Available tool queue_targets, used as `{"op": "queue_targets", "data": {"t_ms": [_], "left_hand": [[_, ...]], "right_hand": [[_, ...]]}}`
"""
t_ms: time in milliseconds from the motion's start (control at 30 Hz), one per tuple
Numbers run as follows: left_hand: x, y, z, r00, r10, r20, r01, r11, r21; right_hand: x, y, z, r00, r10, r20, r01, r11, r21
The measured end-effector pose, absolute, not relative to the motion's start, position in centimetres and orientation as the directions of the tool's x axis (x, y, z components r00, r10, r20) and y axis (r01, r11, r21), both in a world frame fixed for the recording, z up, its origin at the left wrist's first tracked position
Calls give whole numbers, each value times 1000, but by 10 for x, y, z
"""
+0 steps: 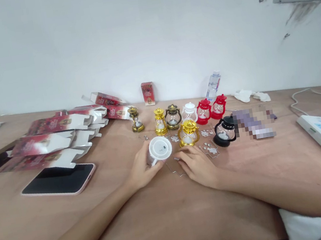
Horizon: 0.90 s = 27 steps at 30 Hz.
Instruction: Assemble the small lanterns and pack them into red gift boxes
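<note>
The person's left hand (141,168) grasps a white round-based piece (160,148), its flat face up; at its four o'clock the right hand (200,166) seems to pinch a small piece (176,158). Apparently base work is underway, next calling for steady alignment. A gold lantern (189,135) stands at two o'clock.

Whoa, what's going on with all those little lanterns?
A person's left hand has a white item, probably another lantern, in its grip, with the round base facing the camera. The right hand, close by, seems to pinch something small, too blurry to name. Lanterns stand beyond the hands; red boxes lie piled at left, behind a phone.
</note>
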<state>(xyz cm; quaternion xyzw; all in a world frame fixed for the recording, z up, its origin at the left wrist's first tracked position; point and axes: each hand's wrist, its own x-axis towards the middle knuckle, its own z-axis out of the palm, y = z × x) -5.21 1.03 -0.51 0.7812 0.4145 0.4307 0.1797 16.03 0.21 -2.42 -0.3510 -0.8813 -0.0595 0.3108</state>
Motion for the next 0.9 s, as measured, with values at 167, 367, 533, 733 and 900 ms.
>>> {"op": "queue_targets", "data": {"t_ms": [167,367,533,733,900], "left_hand": [[-54,7,-1,318,772,550,513,-628,585],[-56,5,0,423,695,581,533,-709,461],[-54,5,-1,545,639,543,552,-761,342],[-52,4,1,604,634,483,577,-766,284],[-52,3,3,615,652,443,605,-751,265]], "right_hand": [[163,5,-28,-589,502,633,640,768,-15],[162,0,-24,-532,453,715,581,810,-80],[165,-5,-19,-454,270,849,423,904,-61],[165,-7,-15,-452,271,850,463,886,-36],[164,-7,-14,-469,280,838,441,896,-52]]}}
